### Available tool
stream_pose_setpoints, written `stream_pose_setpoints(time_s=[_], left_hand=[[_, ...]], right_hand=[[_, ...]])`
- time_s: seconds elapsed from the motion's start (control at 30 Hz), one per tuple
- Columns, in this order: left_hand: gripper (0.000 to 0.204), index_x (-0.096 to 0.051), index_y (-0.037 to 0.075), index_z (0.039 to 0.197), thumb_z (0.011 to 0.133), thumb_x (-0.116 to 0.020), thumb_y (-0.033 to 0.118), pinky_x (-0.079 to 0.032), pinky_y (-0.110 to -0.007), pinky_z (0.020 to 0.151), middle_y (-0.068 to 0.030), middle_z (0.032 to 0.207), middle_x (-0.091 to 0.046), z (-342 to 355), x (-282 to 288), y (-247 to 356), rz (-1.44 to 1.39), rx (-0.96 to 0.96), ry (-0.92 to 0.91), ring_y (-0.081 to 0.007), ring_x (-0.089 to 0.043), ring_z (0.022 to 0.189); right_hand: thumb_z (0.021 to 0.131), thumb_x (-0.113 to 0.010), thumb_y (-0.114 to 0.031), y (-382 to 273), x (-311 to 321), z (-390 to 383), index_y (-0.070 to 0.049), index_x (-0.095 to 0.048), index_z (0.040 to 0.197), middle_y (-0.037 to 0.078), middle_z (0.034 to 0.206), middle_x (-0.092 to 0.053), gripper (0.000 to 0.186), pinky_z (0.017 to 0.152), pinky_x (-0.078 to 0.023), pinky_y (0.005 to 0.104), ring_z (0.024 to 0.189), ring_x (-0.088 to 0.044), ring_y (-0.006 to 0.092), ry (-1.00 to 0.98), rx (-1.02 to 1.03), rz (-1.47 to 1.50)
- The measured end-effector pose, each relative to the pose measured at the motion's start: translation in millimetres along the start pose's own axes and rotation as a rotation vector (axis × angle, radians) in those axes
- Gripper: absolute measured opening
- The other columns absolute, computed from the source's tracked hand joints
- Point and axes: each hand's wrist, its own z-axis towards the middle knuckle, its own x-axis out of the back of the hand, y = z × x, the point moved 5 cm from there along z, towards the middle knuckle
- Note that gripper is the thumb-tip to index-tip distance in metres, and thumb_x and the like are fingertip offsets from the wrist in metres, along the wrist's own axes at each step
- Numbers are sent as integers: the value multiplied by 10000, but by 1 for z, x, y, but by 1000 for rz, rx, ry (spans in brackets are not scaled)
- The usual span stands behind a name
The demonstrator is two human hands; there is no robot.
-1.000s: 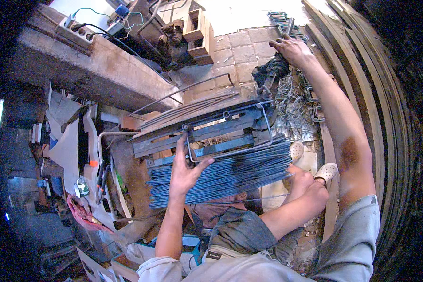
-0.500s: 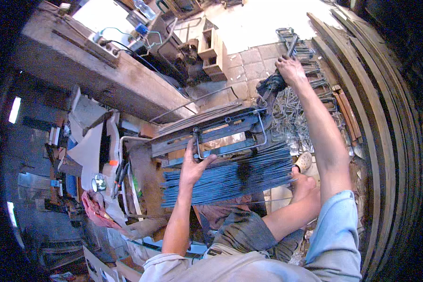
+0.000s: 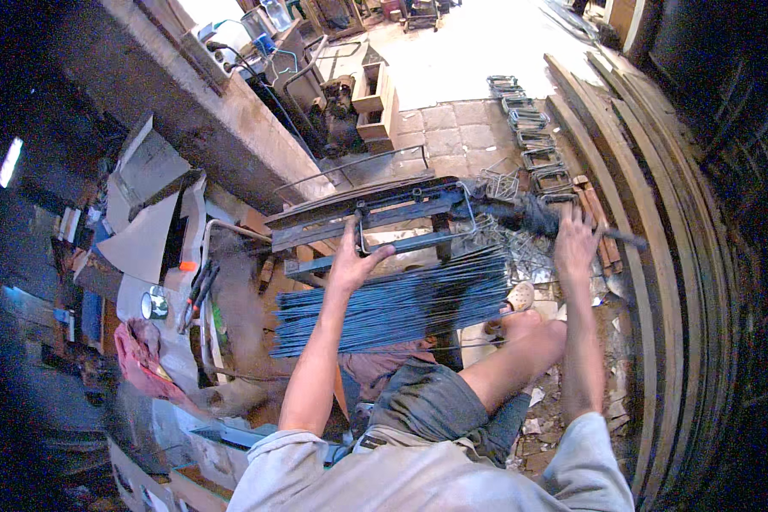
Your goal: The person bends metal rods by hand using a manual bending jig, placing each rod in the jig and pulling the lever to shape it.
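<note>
A long dark metal bending frame [image 3: 392,205] stands in front of me, with upright pegs on its upper bar. A thin metal rod [image 3: 471,224], bent at both ends, lies along it. At the frame's left part, my left hand [image 3: 350,260] holds the rod's bent end between thumb and fingers. My right hand [image 3: 577,243] is closed round a dark lever [image 3: 620,236], which points to the right from the frame's right end. Black wrapping covers the lever's thicker part. Below the frame lies a thick bundle of straight bluish rods [image 3: 375,311].
Bent rectangular wire frames [image 3: 533,136] lie in a row on the tiled floor. Long timber beams [image 3: 631,162] run along the right. Two wooden boxes [image 3: 375,102] stand beyond the frame. Left are pliers [image 3: 200,294], a cup [image 3: 154,303] and a red cloth [image 3: 149,358].
My right hand has swung the lever toward me and to the right, from pointing away to pointing sideways. My left hand stays at the rod's bent end. The view has shifted.
</note>
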Motion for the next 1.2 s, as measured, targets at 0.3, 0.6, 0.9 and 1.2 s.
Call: stream_pose_setpoints(time_s=[0.3,0.6,0.9,1.2], left_hand=[[1056,-278,-35,1424,664,-831,446,-350,-384,1063,-246,1370,-457,3,-5,9,77,-74,60,-323,-442,1282],[1126,-225,-62,1434,659,-799,520,-325,-394,1089,-293,1396,-399,4,3,-9,125,-14,24,-369,-397,1316],[1152,-219,-48,1441,634,-821,513,-434,-402,971,-301,1247,-535,16,-5,-28,100,-166,89,-380,-553,1138],[1011,-282,-21,1416,704,-774,503,-446,-431,947,-307,1211,-556,12,-14,-13,170,-125,115,-418,-559,1122]], right_hand=[[718,-616,-87,17,23,-31,-92,-508,1192,107,1153,-554,486,1100,-210,574,1170,-499,304,-12,26,8],[786,-642,-187,21,24,-28,-133,-417,1339,74,1338,-485,599,1125,-177,584,1290,-413,256,-49,-34,81],[720,-736,-292,37,13,-42,-71,-486,1258,106,1253,-539,633,1134,-175,534,1232,-468,290,-67,-107,21],[820,-650,-305,27,61,-59,-41,-488,1236,122,1144,-580,518,1087,-265,529,1144,-519,333,133,-100,89]])
